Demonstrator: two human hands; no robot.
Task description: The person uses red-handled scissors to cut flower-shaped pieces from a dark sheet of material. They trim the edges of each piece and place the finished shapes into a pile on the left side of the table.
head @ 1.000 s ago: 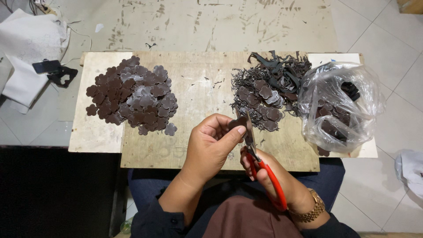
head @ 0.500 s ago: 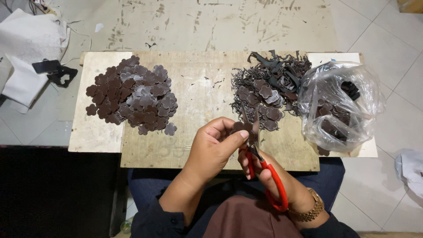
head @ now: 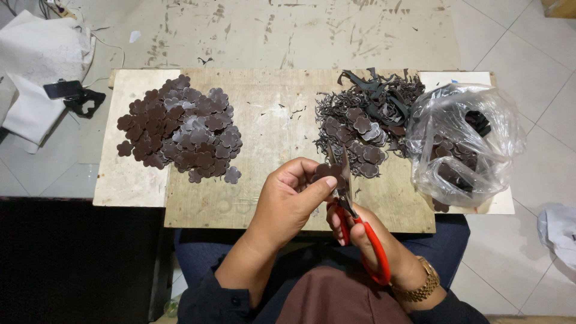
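My left hand (head: 288,198) pinches a small dark brown flower-shaped piece (head: 326,173) between thumb and fingers, just above the board's near edge. My right hand (head: 366,240) grips red-handled scissors (head: 360,231), whose blades point up and meet the piece's right side. A heap of trimmed brown flower pieces (head: 180,129) lies on the left of the wooden board (head: 270,114). A second heap of pieces mixed with dark scrap strips (head: 366,123) lies just beyond the scissors.
A clear plastic bag (head: 462,144) with more brown pieces sits at the board's right end. On the floor to the left are white cloth (head: 36,72), a dark phone (head: 63,89) and a black scrap. Another white bag (head: 558,231) lies at the right edge.
The scissor blades have shifted a little against the piece while my left hand turned it slightly. The heaps and bag have not moved.
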